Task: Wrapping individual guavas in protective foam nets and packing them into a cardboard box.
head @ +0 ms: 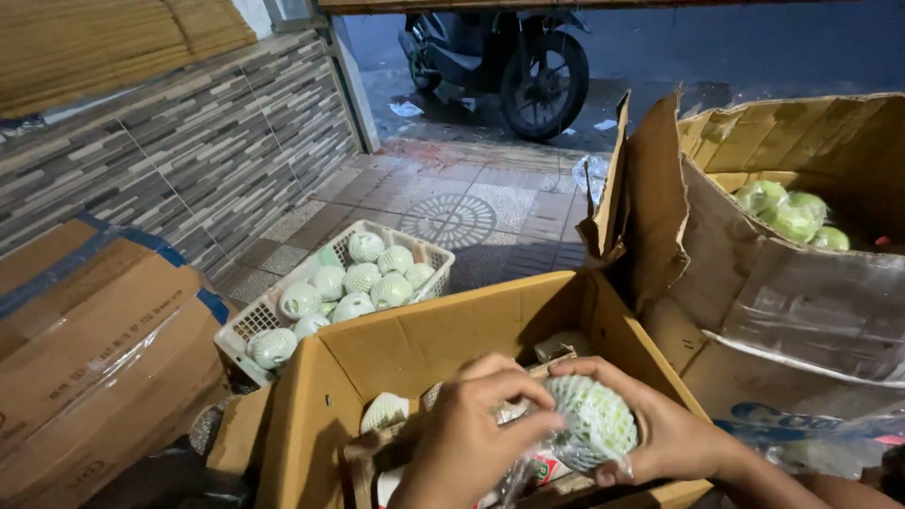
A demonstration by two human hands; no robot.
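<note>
Both hands grip one green fruit in a white foam net sleeve [594, 419] over the near open cardboard box [415, 344]. The left hand [467, 438] pinches the sleeve's left end; the right hand [660, 429] cups the fruit from the right and below. More netted fruit lie inside that box. Farther left on the tiled floor [490, 203] stands a white plastic basket [247, 325] of netted fruit. At right, a torn carton [754, 273] holds bare green fruit [792, 215]. A motorbike [500, 57] is parked far behind.
</note>
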